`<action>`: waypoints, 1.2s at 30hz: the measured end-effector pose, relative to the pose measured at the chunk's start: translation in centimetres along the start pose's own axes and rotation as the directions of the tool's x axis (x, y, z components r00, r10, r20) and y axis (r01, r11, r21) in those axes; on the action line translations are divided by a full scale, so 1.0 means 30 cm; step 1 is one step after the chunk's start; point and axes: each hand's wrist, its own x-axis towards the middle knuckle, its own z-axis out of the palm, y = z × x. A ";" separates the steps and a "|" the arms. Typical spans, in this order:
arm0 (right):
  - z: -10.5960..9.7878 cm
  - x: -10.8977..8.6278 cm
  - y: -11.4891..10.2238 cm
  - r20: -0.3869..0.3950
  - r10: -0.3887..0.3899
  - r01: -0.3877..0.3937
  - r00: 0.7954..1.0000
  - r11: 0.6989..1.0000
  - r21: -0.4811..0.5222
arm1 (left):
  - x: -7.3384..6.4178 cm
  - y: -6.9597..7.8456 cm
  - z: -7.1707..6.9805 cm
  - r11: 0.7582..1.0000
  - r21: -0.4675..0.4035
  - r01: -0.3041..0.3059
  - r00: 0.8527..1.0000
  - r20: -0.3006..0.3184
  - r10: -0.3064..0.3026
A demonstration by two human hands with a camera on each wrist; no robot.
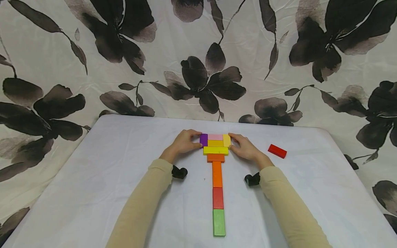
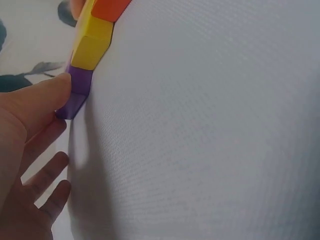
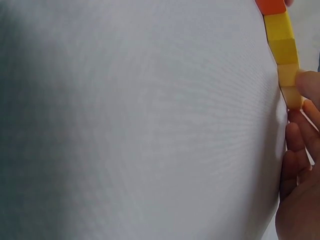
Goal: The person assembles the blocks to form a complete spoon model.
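My left hand (image 1: 183,142) pinches a purple block (image 1: 203,140) by its ends with thumb and index finger. In the left wrist view its thumb (image 2: 47,95) lies against that purple block, the other fingers spread loosely. On the opposite side my right hand (image 1: 245,147) pinches a pale yellow block (image 1: 227,140) likewise. Between these two lie a pink block (image 1: 215,137) and a golden yellow block (image 1: 215,143). Below come a long yellow block (image 1: 215,150), an orange block (image 1: 215,158), and a column of orange (image 1: 217,174), red (image 1: 218,198) and green (image 1: 219,222) blocks.
A separate red block (image 1: 277,151) lies to the right of the right hand. A white cloth covers the table (image 1: 102,179), whose back edge meets a floral backdrop (image 1: 263,69). Black wrist devices (image 1: 180,172) show at both sleeves.
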 end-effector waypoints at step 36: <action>-0.075 -0.066 -0.032 -0.066 -0.059 0.058 0.996 0.998 -0.013 | 0.004 0.007 0.001 0.999 0.019 0.044 0.999 0.020 -0.045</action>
